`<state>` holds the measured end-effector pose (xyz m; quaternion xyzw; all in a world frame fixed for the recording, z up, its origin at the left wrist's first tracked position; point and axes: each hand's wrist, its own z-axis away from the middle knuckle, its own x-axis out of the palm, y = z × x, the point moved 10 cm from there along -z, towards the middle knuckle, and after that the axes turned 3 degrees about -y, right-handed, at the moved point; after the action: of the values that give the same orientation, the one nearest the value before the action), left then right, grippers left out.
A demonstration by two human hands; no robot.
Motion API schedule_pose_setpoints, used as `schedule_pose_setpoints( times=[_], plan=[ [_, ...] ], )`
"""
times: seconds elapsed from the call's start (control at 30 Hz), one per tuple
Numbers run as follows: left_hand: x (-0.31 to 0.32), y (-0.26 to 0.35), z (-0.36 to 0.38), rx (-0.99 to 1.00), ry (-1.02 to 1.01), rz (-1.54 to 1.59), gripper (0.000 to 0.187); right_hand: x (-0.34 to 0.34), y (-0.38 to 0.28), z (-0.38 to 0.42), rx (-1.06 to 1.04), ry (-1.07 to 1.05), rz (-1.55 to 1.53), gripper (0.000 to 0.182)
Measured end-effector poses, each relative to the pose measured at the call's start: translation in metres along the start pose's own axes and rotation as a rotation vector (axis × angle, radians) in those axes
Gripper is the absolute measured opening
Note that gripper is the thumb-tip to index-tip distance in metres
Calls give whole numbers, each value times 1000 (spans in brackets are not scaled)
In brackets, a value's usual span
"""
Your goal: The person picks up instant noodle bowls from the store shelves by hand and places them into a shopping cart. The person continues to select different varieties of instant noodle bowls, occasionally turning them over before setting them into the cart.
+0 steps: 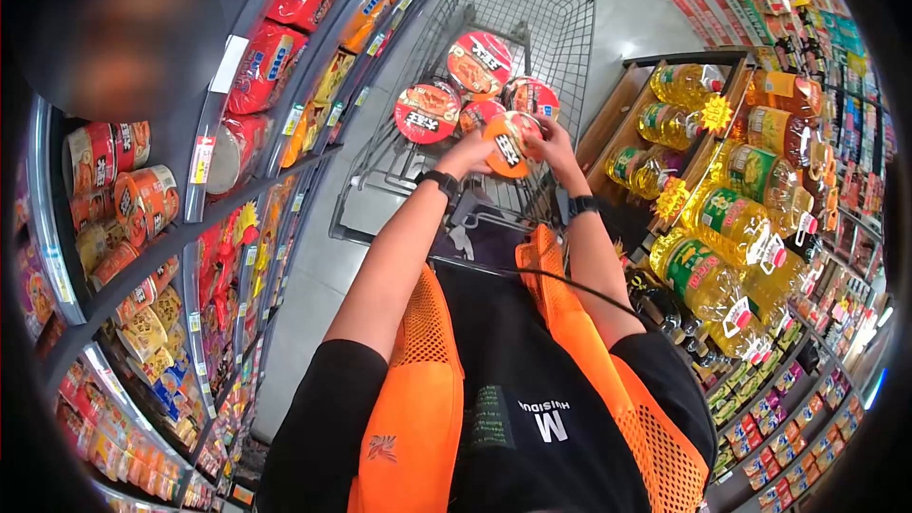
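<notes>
An instant noodle bowl with an orange lid (509,154) is held between my two hands above the near end of a wire shopping cart (567,14). My left hand (465,156) grips its left side. On its right side, the fingers of my right hand (555,146) close around the rim. Just beyond, several red-lidded noodle bowls are gathered in the cart: one at the back (479,63), another at the left (427,115), a third at the right (535,100). A smaller-looking red lid (480,114) shows partly behind the held bowl.
Shelves of noodle packs (268,66) and noodle bowls (145,201) rise close on the left. To the right, a wooden display stand (608,123) carries bottles of cooking oil (698,275). Grey floor (318,252) runs between the left shelf and the cart.
</notes>
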<state>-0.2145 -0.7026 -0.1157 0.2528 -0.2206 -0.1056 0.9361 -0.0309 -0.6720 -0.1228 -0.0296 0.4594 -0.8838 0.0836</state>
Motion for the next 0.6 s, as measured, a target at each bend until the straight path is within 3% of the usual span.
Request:
schedule_pose_setpoints(
  times=[0.03,0.07,0.1,0.17,0.23,0.27,0.3,0.33,0.37,0.4,0.43,0.47,0.53,0.6],
  plan=[
    [-23,-19,-15,-72,99,-59,48,12,6,-11,7,-29,34,51],
    [-38,-26,-30,-24,148,-33,47,24,8,-19,-36,-42,-62,54],
    [-49,-31,-37,22,195,-9,47,35,8,-30,-107,-69,46,57],
    [-54,-20,-13,4,221,-115,44,51,29,-56,-270,-149,135,67],
    [-41,-11,7,57,116,-60,43,52,51,-62,-172,-138,142,68],
    [-47,-20,8,-10,76,-154,44,53,60,-63,-123,-142,148,68],
    [-55,-34,7,-73,31,-250,45,57,73,-61,33,-203,-107,70],
    [-60,-33,18,-48,21,-294,49,52,70,-62,-25,-211,60,72],
    [-59,-25,34,36,17,-316,52,50,66,-59,-34,-242,104,74],
    [-62,-12,53,146,21,-309,56,32,94,-72,-102,-144,235,71],
    [-67,-1,77,249,22,-243,59,32,117,-83,-125,-274,-4,68],
    [-67,15,116,258,10,-129,56,29,90,-69,-24,-282,67,66],
    [-74,45,186,364,-47,49,51,-6,85,-71,-134,-164,155,53],
    [-101,69,251,588,112,52,51,-22,37,-54,-108,-54,168,40]
  ],
)
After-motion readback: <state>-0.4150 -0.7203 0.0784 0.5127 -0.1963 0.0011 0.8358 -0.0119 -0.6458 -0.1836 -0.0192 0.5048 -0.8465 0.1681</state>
